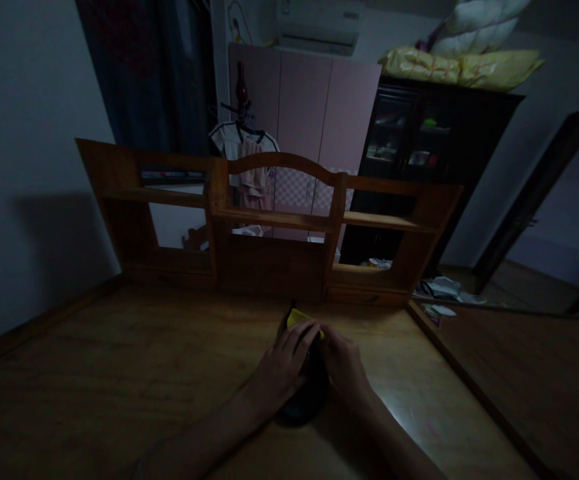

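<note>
A long black object, shoe-like in outline with a rounded near end, lies on the wooden surface in front of me. A thin yellow cloth-like piece shows at its far end. My left hand reaches over the black object, its fingers bent together on the yellow piece. On the other side, my right hand is closed, with a bit of yellow showing at its fingertips. Both hands nearly touch at the fingers. Dim light and the hands hide much of the black object.
A wooden bed headboard with shelves stands behind the wooden surface. A raised wooden edge runs along the right. The wall is on the left. Further back are a pink wardrobe and a dark cabinet.
</note>
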`<state>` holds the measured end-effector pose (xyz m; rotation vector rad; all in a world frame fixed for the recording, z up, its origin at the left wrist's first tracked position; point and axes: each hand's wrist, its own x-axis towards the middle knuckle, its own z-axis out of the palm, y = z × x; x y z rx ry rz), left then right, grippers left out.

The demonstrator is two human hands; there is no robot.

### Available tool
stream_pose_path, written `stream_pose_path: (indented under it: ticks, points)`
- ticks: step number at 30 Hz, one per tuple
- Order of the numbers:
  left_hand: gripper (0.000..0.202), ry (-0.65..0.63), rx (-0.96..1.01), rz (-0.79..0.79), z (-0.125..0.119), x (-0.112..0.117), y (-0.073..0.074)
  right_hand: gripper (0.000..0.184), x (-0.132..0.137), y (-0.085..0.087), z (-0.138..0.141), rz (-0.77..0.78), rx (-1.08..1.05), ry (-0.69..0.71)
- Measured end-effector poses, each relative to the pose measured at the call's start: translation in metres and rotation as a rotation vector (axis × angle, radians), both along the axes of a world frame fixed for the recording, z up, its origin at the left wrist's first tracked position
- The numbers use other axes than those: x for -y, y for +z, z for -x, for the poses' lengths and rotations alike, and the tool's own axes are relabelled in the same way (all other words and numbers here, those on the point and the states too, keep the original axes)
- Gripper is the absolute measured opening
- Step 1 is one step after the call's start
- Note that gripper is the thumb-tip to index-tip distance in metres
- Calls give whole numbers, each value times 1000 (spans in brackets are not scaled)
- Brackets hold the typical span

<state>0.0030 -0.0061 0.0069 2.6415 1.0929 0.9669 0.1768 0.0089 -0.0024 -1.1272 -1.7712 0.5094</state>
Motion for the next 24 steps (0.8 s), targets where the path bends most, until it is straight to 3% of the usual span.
stream_pose_path:
  ticks: [5, 8, 17, 20, 24]
  points:
    - [78, -36, 68, -7, 6, 1, 0, 16, 0, 3, -1, 15, 0, -153]
    - [72, -59, 106, -51, 10, 1, 0, 4, 1, 6, 1, 17, -16, -140]
    - [61, 26, 115, -209, 10, -3, -6, 25, -2, 8, 12, 319, -371, 294]
    - [61, 49, 70, -251, 7, -3, -9, 27, -1, 6, 12, 305, -402, 293]
    - [67, -13, -17, -281, 3, -3, -10, 28, -3, -2, 7, 133, -347, 198]
